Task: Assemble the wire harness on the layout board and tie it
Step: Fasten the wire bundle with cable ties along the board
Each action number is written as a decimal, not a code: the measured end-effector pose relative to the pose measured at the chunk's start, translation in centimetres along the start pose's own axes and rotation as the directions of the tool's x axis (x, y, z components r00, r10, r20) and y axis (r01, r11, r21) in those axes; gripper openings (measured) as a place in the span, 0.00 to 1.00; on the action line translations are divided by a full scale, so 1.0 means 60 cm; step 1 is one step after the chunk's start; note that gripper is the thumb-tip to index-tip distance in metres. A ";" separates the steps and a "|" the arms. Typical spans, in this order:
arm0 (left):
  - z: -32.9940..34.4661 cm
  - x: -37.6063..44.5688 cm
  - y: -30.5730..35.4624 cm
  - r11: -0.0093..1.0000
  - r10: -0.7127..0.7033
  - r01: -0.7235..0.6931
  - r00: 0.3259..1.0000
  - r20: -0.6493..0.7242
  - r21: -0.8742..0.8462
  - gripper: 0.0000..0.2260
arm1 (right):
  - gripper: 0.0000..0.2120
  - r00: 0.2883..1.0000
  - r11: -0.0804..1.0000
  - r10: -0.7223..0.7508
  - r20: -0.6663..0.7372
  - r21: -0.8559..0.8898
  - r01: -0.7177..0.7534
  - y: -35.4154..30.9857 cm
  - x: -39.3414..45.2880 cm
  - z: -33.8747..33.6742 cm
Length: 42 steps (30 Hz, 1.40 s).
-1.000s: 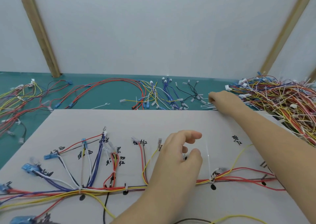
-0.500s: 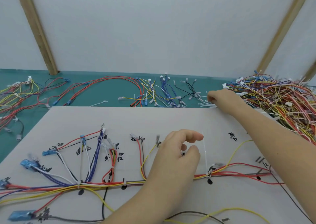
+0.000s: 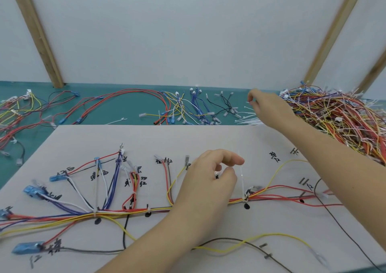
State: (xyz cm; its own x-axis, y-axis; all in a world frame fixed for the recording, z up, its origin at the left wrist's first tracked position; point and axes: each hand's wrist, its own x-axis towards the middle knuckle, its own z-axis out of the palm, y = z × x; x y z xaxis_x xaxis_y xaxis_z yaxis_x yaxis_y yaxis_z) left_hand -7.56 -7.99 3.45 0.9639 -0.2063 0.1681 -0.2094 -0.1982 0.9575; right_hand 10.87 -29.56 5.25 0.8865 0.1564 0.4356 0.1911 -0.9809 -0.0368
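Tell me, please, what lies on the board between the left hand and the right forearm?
In the head view, an upright white cable tie stands between the left hand and the right forearm, cinched round the wire bundle above a black dot.

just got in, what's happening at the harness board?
A person is building a wire harness on the white layout board. The trunk is already tied at several marked spots; one cable tie stands up untrimmed beside the left hand, which rests over the trunk with fingers loosely curled. The right hand is raised over the loose white cable ties at the board's far edge, fingertips pinched; whether it holds one is unclear.
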 end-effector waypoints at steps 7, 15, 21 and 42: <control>0.001 -0.008 0.004 0.986 0.109 -0.120 0.989 0.096 0.119 0.12 | 0.14 0.994 0.945 -0.065 -0.087 0.314 0.089 -0.086 -0.050 -0.079; -0.021 -0.034 0.015 0.855 0.063 -0.282 0.889 0.453 0.435 0.08 | 0.07 0.947 0.850 -0.301 0.115 0.482 0.212 -0.160 -0.213 -0.168; -0.041 -0.083 -0.021 0.701 0.104 -0.388 0.886 0.452 0.599 0.12 | 0.24 0.831 0.897 -0.343 0.438 0.414 0.152 -0.133 -0.333 -0.164; -0.062 -0.131 -0.050 0.831 0.109 -0.281 0.928 0.355 0.479 0.12 | 0.09 0.913 0.859 -0.221 0.344 0.511 0.015 -0.126 -0.379 -0.144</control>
State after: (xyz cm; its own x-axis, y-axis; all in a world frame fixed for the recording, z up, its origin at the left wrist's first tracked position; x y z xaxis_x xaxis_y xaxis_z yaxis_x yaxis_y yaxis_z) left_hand -13.88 -2.20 0.13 0.8137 -0.5536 0.1770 -0.5236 -0.5661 0.6367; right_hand -14.40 -26.69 3.37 0.9120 0.3989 0.0960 0.3928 -0.7815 -0.4848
